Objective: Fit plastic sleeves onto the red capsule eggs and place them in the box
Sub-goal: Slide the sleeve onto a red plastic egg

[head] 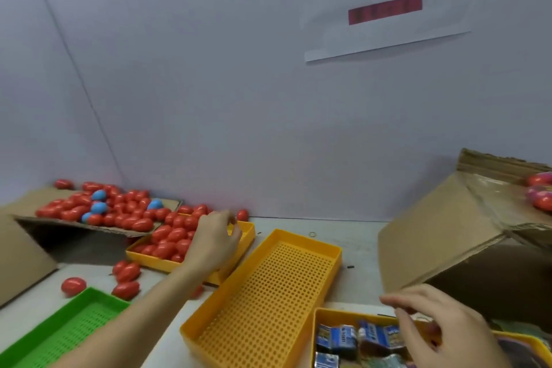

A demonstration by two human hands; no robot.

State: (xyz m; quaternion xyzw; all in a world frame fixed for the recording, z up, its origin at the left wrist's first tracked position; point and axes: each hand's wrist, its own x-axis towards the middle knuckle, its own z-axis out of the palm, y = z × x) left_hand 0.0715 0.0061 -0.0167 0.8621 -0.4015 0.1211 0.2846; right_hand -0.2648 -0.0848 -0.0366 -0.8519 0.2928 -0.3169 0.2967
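Note:
Many red capsule eggs point(170, 236) fill the left part of a yellow tray point(248, 233) at the back. My left hand point(213, 243) reaches over that tray with its fingers curled downward; what lies under them is hidden. More red eggs and a few blue ones point(98, 207) are heaped on a cardboard flap at the far left. Printed plastic sleeves point(337, 339) lie in a yellow tray point(321, 315) at the bottom right. My right hand point(439, 329) hovers over them, fingers spread and loosely bent, blurred. The cardboard box point(433, 218) at right holds sleeved eggs point(540, 194).
An empty perforated yellow tray point(268, 293) lies between my hands. A green perforated tray point(68, 334) sits at the bottom left. Loose red eggs point(127, 273) lie on the table near it. A white wall with a paper sign point(382, 3) closes the back.

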